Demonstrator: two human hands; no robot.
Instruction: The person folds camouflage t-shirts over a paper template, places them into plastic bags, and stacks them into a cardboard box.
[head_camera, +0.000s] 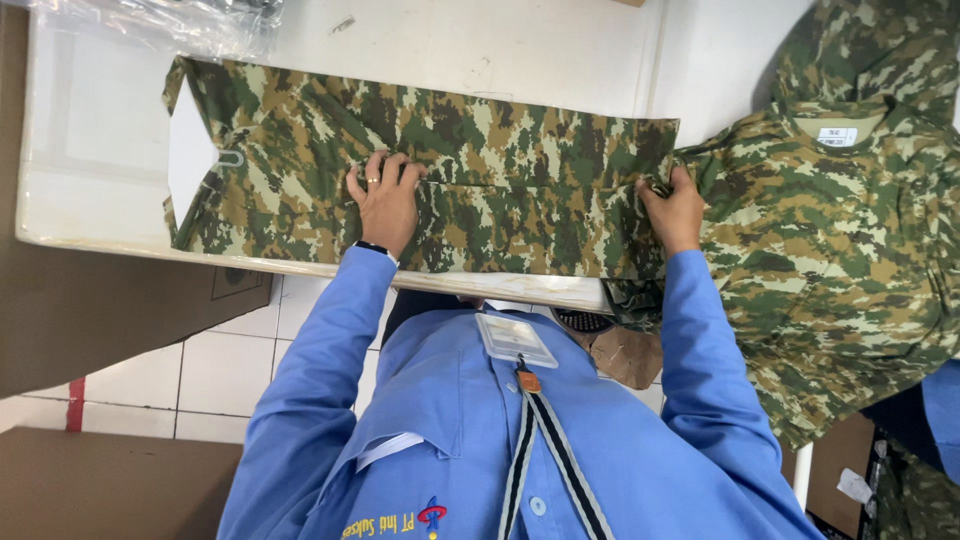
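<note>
A folded camouflage garment lies stretched across the white table. My left hand, with a ring on one finger and a dark band at the wrist, presses flat on the garment's middle near a horizontal fold line. At the garment's right end my right hand has its fingers curled over the cloth edge and pinches it. Both blue sleeves reach out from my chest over the table's near edge.
A pile of camouflage shirts lies just right of my right hand, collar label showing. Crumpled clear plastic sits at the far left corner. Brown cardboard boxes and white floor tiles are below the table's left side. A badge hangs on my chest.
</note>
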